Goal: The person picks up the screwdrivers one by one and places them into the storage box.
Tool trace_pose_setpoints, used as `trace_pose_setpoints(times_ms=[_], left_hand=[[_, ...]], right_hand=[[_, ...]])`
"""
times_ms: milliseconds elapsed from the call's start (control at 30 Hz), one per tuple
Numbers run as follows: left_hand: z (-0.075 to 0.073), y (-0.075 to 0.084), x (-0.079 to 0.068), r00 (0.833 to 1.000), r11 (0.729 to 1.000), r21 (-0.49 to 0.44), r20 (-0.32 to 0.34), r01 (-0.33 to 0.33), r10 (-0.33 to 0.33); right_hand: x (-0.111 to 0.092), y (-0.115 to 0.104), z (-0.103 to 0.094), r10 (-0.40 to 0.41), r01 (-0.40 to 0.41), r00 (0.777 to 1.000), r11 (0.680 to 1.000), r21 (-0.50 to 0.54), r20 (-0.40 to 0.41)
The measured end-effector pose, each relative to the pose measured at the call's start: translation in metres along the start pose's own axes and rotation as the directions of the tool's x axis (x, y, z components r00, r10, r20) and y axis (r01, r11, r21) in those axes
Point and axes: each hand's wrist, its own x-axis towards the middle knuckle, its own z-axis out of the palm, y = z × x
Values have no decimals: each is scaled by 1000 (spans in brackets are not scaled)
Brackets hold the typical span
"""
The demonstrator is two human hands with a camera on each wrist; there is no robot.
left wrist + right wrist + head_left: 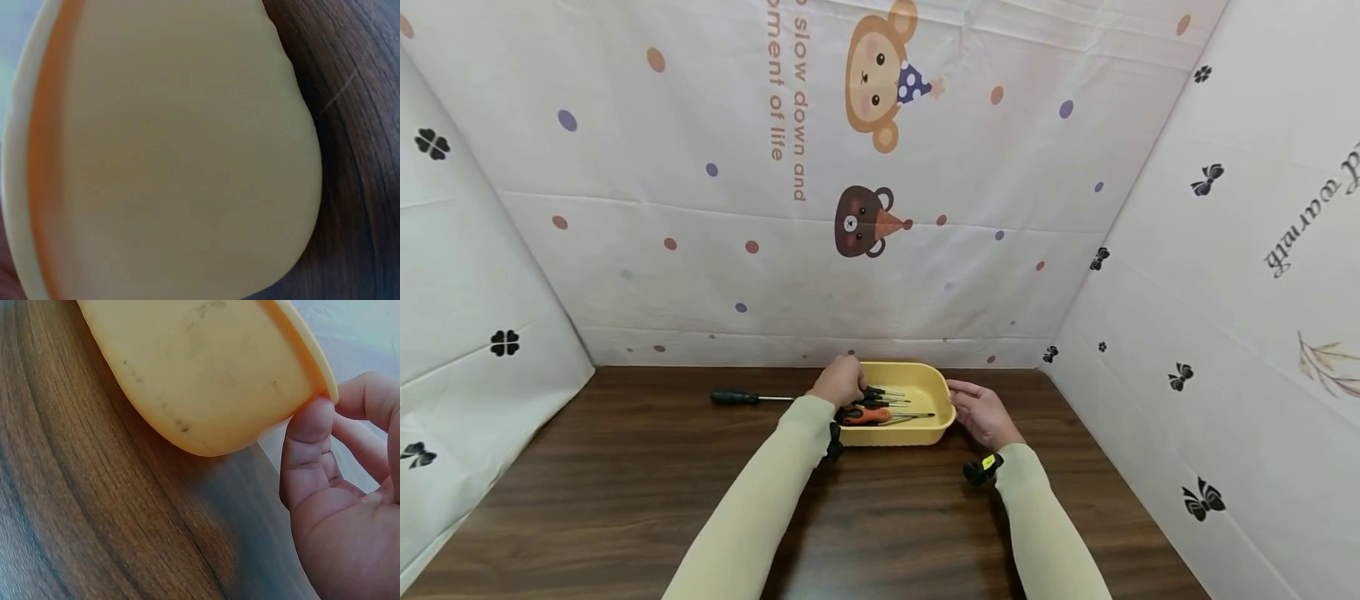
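A shallow yellow plastic tray (943, 425) sits near the back of the brown table, with several screwdrivers lying in it. One of these has an orange and black handle (867, 416); thinner ones have black handles (874, 392). My left hand (841, 382) reaches over the tray's left end, knuckles up and fingers bent down among the handles; its fingertips are hidden. At the right end, my right hand (981, 412) pinches the tray's rim between thumb (306, 440) and fingers. Left of the tray lies a long black-handled screwdriver (735, 397), its shaft end hidden by my left hand.
The dark wood table (625, 467) meets a printed cloth wall (700, 283) just behind the tray. More white cloth (1157, 317) hangs on the right and left sides. A black wrist device (981, 470) is worn at the right cuff.
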Motion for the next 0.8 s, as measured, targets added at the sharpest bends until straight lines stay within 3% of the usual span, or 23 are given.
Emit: trace_pose_setpoints(times_ms=[233, 800], left_hand=[[-1, 1, -1, 1000, 996, 87, -15, -3, 4], [-5, 3, -4, 1000, 992, 123, -1, -27, 27]], right_hand=[[0, -1, 0, 3, -3, 1000, 1000, -9, -2], [-1, 0, -1, -6, 5, 1000, 1000, 18, 21]])
